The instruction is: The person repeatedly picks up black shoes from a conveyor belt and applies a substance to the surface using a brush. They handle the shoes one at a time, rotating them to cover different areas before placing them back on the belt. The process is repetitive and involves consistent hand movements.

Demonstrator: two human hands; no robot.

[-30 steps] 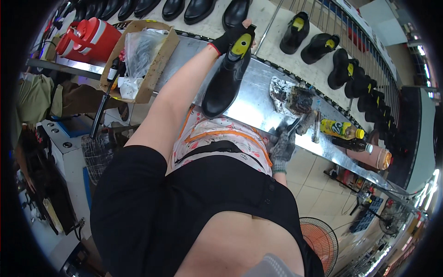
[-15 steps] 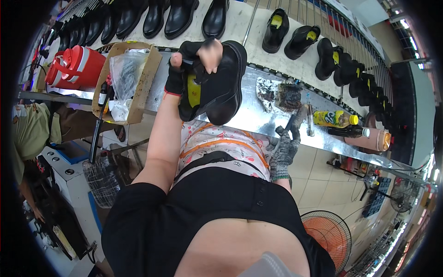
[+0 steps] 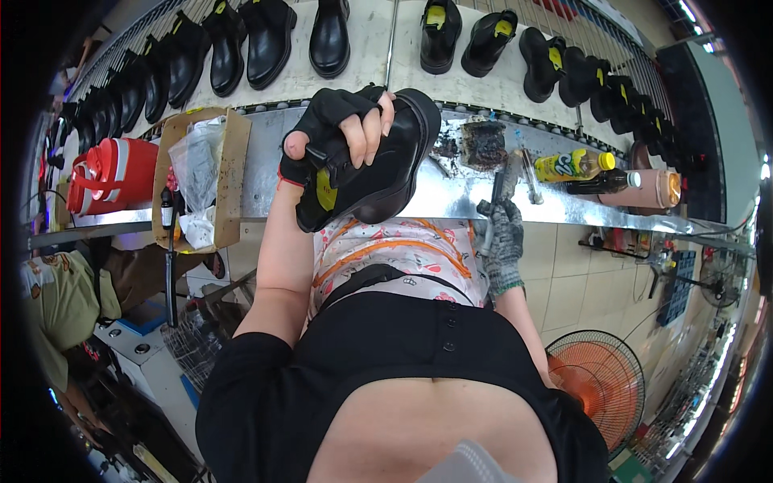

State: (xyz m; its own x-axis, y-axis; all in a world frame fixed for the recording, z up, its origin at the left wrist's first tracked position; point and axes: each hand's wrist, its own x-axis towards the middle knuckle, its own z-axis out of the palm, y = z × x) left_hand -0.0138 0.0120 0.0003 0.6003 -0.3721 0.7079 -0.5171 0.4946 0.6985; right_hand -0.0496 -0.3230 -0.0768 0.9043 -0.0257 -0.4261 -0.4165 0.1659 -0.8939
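Observation:
A black leather shoe (image 3: 390,173) with a yellow insole is held up over the bench's near edge, tilted with its sole edge to the right. My left hand (image 3: 346,129), in a black fingerless glove, grips it by the upper, fingers wrapped over the opening. Lower at the right, my right hand (image 3: 505,241) wears a grey knitted glove and is closed around a slim dark tool (image 3: 497,189), whose kind I cannot make out. That hand is apart from the shoe, close to a dark-stained block (image 3: 485,145) on the metal bench (image 3: 451,187).
Black shoes and boots (image 3: 270,40) line the conveyor (image 3: 366,76) beyond the bench. On the left stand a cardboard box (image 3: 233,153) with plastic bags and a red jug (image 3: 121,173). A yellow-labelled bottle (image 3: 572,166) and a dark bottle (image 3: 600,183) lie at right. An orange fan (image 3: 596,378) stands behind.
The view has shifted, and the shoe is tilted further to the right. My left fingers lie more over its upper. My right hand has risen slightly toward the stained block.

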